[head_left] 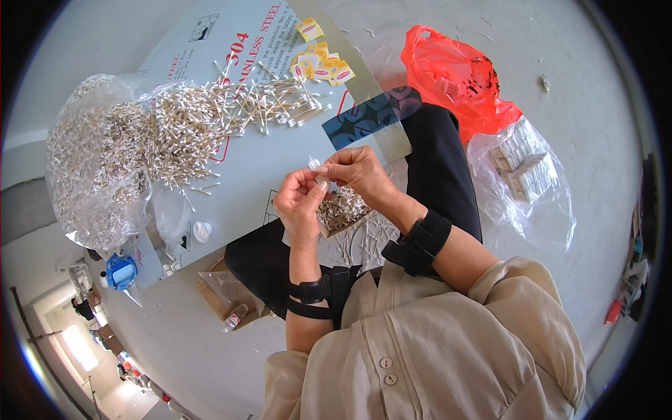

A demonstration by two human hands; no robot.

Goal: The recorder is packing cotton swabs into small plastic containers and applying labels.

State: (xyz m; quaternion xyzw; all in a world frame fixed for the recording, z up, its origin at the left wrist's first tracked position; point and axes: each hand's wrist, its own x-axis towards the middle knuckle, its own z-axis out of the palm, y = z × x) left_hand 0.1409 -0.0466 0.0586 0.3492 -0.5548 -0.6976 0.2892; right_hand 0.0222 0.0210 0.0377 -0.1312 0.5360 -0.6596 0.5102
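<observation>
My left hand (299,206) and my right hand (360,178) meet above my lap, their fingertips pinching a small whitish, translucent piece (314,164). It looks like thin plastic, but the fingers cover most of it. Right below them, a cardboard box (338,230) holds many loose cotton swabs (344,205). More swabs lie scattered on the cloth or sheet beneath the box. On the table (245,178) to the left, a large heap of cotton swabs (185,122) spills from a big clear plastic bag (77,189). Small yellow printed cards (322,66) lie at the table's far edge.
A dark blue patterned strip (364,122) lies across the table's right corner. On the floor at right are a red plastic bag (448,77) and a clear bag (521,171) with packed bundles. A white round piece (202,232) and a blue object (121,271) sit lower left, near a cardboard box (222,287).
</observation>
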